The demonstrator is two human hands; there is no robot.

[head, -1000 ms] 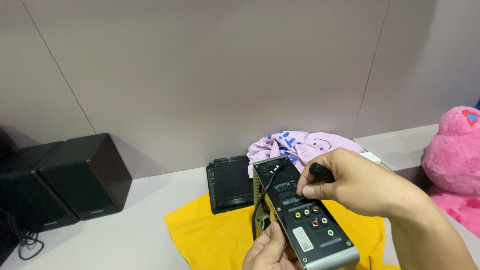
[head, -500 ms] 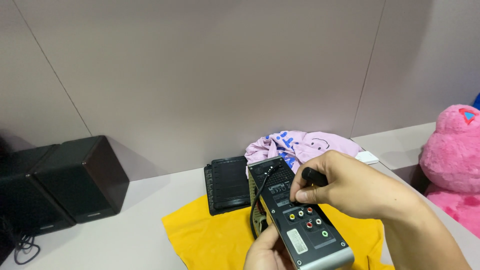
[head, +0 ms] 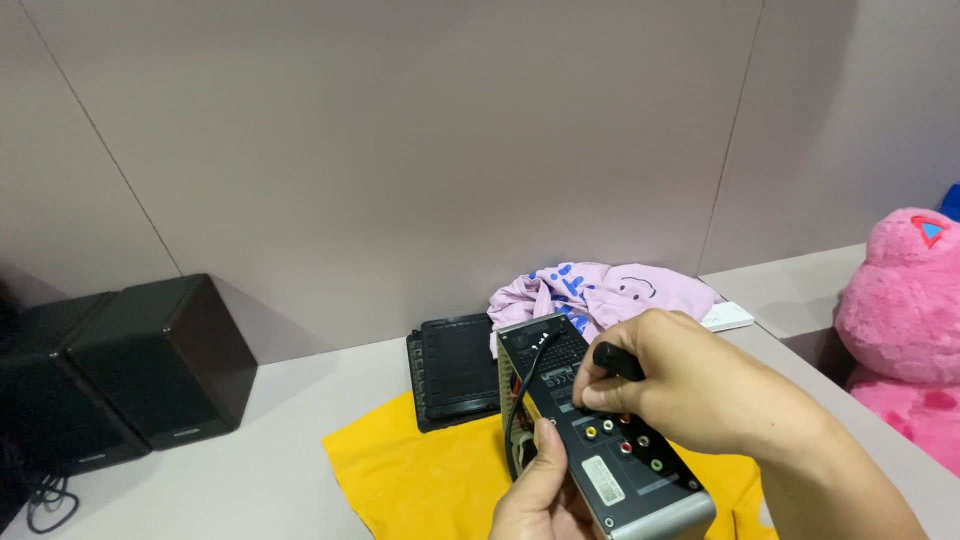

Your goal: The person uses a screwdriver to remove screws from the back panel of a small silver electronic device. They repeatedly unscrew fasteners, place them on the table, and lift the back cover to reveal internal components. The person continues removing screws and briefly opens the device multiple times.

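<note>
Fingers (head: 600, 385) of my right hand (head: 700, 395) pinch a black tool (head: 618, 360) against the electronics box's (head: 600, 440) rear panel, over the yellow cloth (head: 420, 480) on the desk (head: 250, 470). Left hand (head: 540, 495) grips the box's near edge, thumb pressed flat. I'd keep the box steady and the tool square to the panel.

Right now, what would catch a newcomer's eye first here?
Probably the two hands in the foreground: the left hand steadies a grey box with coloured sockets over a yellow cloth, while the right hand pinches a black tool against it. A pink plush toy glows at the right edge.
</note>
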